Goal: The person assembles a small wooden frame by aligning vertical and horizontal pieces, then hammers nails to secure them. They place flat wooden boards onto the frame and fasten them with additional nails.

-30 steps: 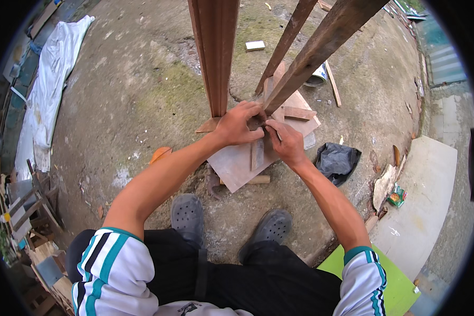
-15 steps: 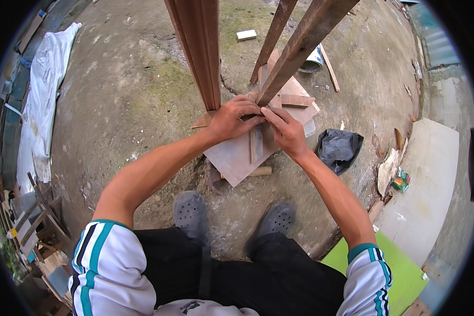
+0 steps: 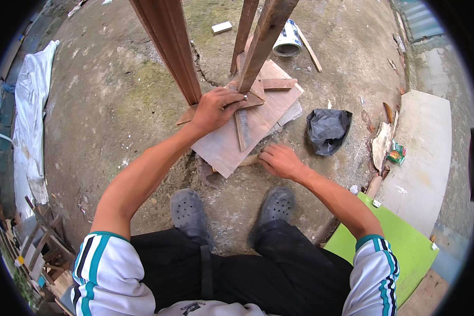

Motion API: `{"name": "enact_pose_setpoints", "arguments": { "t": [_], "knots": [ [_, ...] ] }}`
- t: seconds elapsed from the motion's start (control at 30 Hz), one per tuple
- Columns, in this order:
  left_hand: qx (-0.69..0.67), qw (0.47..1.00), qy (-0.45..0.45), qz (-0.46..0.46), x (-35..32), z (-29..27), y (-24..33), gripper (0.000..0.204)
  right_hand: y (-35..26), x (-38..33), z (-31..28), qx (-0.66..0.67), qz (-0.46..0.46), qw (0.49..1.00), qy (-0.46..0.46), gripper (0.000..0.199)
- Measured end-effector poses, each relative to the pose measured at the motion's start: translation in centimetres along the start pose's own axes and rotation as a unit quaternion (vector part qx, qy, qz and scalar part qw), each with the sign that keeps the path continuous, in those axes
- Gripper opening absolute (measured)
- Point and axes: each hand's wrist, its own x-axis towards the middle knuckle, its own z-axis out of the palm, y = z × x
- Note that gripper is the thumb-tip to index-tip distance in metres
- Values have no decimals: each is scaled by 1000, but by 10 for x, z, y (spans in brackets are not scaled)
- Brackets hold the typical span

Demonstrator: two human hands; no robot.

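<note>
At the foot of an upright wooden post [image 3: 263,45], my left hand [image 3: 214,109] pinches a small nail [image 3: 245,97] against the wood. That post meets short wooden pieces, among them a strip [image 3: 242,129], on a flat brown board [image 3: 224,150]. My right hand [image 3: 280,161] is lower down, its fingers curled over the end of a hammer's wooden handle [image 3: 249,160]. The hammer's dark head [image 3: 208,176] lies on the ground, partly under the board's near edge. A wider brown post [image 3: 168,47] rises beside my left hand.
A black plastic bag [image 3: 327,131] lies right of the board. Beyond are a white bucket [image 3: 288,41], a thin stick [image 3: 309,48] and a white block [image 3: 221,27]. Pale and green panels [image 3: 389,253] lie at the right, a white sheet [image 3: 30,116] at the left. My shoes [image 3: 188,213] stand close by.
My right hand has left the post's foot and come down toward me onto the hammer handle. My left hand stays at the joint. The whole view has shifted slightly.
</note>
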Motion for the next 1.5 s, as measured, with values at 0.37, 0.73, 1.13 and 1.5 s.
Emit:
{"name": "enact_pose_setpoints", "arguments": {
  "t": [0.37,0.73,1.13,1.5],
  "knots": [
    [-3,1000,-3,0,-1,-1,0,15,-55,17,63,-84,28,986,-141,43],
    [4,1000,-5,-3,-2,1,-2,16,-121,59,72,134,163,956,-202,51],
    [6,1000,-13,19,-4,-2,-3,17,-127,-30,-13,316,169,913,-196,31],
    [28,998,-23,42,-6,1,-1,20,-59,24,-108,348,346,848,202,27]
  ]
}}
